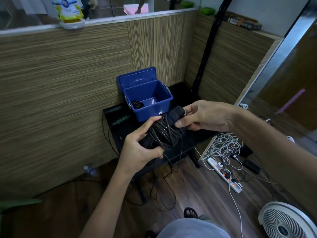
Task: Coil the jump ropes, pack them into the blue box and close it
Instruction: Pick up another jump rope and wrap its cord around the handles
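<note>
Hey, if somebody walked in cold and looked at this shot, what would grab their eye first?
Most likely the two hands at centre: the left hand and right hand both hold a dark coiled jump rope, its loose end trailing to the floor. Just behind them the blue box stands open on a black table, lid up against the wood-grain wall. Left of the box lie two black handles with green rings.

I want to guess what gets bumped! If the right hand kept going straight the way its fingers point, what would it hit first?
Probably the blue box. The right hand grips a jump rope handle, fingers pointing left toward the box's near corner, though depth is hard to judge.
</note>
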